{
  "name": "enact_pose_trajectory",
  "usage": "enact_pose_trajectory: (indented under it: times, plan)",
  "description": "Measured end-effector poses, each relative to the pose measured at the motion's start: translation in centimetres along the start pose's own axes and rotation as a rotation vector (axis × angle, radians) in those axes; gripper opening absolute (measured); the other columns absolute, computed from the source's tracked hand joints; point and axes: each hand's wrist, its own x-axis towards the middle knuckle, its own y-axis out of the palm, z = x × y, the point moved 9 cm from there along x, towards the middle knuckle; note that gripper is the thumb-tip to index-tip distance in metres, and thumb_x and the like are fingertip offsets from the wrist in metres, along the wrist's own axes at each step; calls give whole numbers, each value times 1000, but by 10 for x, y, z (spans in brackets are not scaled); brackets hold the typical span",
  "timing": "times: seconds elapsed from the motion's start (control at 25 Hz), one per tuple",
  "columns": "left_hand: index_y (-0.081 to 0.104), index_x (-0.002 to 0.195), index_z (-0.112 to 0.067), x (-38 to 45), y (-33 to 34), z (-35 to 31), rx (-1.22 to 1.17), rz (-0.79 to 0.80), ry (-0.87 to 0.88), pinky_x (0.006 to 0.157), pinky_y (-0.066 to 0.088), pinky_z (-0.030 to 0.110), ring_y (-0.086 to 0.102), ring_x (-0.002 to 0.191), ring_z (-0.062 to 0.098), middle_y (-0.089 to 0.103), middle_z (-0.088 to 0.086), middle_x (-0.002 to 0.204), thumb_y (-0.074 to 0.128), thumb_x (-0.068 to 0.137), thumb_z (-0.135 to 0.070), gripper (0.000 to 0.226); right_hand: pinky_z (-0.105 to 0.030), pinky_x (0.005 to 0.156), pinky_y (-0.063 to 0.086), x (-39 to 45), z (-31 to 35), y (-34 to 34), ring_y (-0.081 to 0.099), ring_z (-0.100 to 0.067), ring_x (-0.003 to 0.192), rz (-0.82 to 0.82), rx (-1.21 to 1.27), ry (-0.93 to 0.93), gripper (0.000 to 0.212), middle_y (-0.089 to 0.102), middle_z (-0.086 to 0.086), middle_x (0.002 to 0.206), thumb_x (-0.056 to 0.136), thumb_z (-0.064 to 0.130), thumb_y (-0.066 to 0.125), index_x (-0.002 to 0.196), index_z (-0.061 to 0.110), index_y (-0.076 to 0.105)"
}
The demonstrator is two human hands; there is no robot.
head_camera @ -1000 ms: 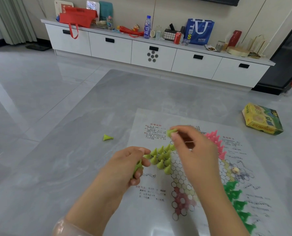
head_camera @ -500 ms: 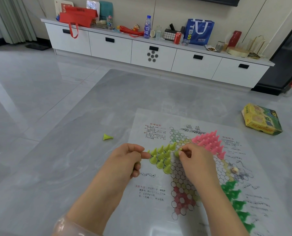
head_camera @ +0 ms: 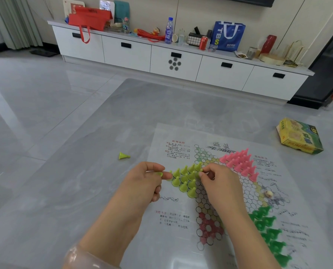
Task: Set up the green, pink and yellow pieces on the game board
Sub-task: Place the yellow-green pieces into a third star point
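Yellow pieces [head_camera: 185,180] mid-setup on the game board [head_camera: 229,191] — pink [head_camera: 239,164] and green [head_camera: 268,233] corners look filled. Right hand [head_camera: 218,183] pinches a yellow piece at the cluster's edge; left hand [head_camera: 146,181] grips spares. Next: seat it upright — then fetch the stray piece [head_camera: 124,155] off the board.

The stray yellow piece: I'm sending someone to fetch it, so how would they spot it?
Find the paper game board on the grey table. Left of its edge, off the paper, lies the stray yellow piece. Unlike the upright yellow pieces on the board, it lies tipped on its side, alone.
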Motion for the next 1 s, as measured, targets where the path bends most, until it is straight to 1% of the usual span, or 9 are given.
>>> enact_pose_trajectory:
  times: [0.2, 0.32, 0.44, 0.56, 0.64, 0.72, 0.76, 0.84, 1.0]
  plan:
    - [54, 86, -11, 0, -1, 0, 1, 6, 18, 45, 32, 19, 36, 49, 10, 65, 2, 80, 38, 84, 10, 27, -18, 53, 31, 0, -1, 1, 54, -17, 79, 3, 2, 4, 9, 62, 1, 85, 86, 24, 56, 84, 20, 64]
    - [54, 86, -11, -1, 1, -2, -3, 22, 32, 41, 30, 16, 36, 42, 6, 65, 2, 79, 41, 87, 8, 23, -21, 56, 33, -1, 2, 1, 55, -15, 81, 16, 11, -12, 9, 62, 2, 87, 86, 23, 57, 88, 19, 65]
    - [56, 88, -10, -2, 2, -2, -15, 47, 27, 39, 29, 14, 35, 37, 4, 68, 1, 76, 46, 90, -2, 13, -12, 57, 32, -3, 1, -7, 55, -10, 76, 48, 78, 5, 9, 61, 5, 82, 87, 21, 57, 90, 18, 64]
    - [53, 84, -8, -4, 2, -1, -37, 68, 12, 37, 24, 15, 30, 37, 7, 71, -1, 64, 49, 91, -15, 10, -7, 56, 31, -6, 5, -25, 54, 1, 71, 47, 163, 7, 11, 61, 11, 77, 89, 22, 53, 81, 20, 61]
    - [49, 79, -9, -3, 3, 0, -45, 79, 1, 35, 21, 15, 27, 37, 8, 70, 0, 61, 47, 92, -21, 18, -8, 56, 38, -12, 25, -30, 56, 2, 67, 73, 316, -82, 12, 62, 14, 73, 87, 20, 55, 79, 24, 63]
    - [46, 75, -9, -4, 5, 0, -51, 90, -17, 33, 18, 16, 25, 35, 9, 69, 3, 60, 45, 93, -24, 24, -8, 58, 44, -22, 52, -26, 60, -2, 66, 189, 470, -206, 15, 66, 7, 70, 84, 15, 59, 82, 28, 67]
    - [45, 74, -9, -4, 6, 1, -58, 100, -20, 33, 18, 16, 24, 34, 8, 68, 5, 60, 43, 94, -25, 26, -11, 59, 47, -29, 63, -21, 61, -4, 66, 262, 505, -266, 17, 66, 5, 73, 82, 13, 61, 84, 29, 68]
    - [46, 74, -7, -3, 8, 1, -72, 116, -10, 31, 18, 15, 24, 32, 7, 66, 6, 57, 40, 95, -26, 29, -20, 65, 51, -36, 76, -14, 60, -10, 69, 344, 495, -354, 20, 65, 7, 82, 80, 14, 65, 85, 33, 68]
    - [47, 74, -7, 1, 11, -1, 57, 99, 70, 32, 20, 13, 25, 29, 7, 61, 6, 52, 37, 96, -26, 31, -24, 67, 50, -36, 80, -10, 59, -11, 70, 337, 465, -407, 18, 66, 4, 75, 77, 15, 69, 86, 30, 70]
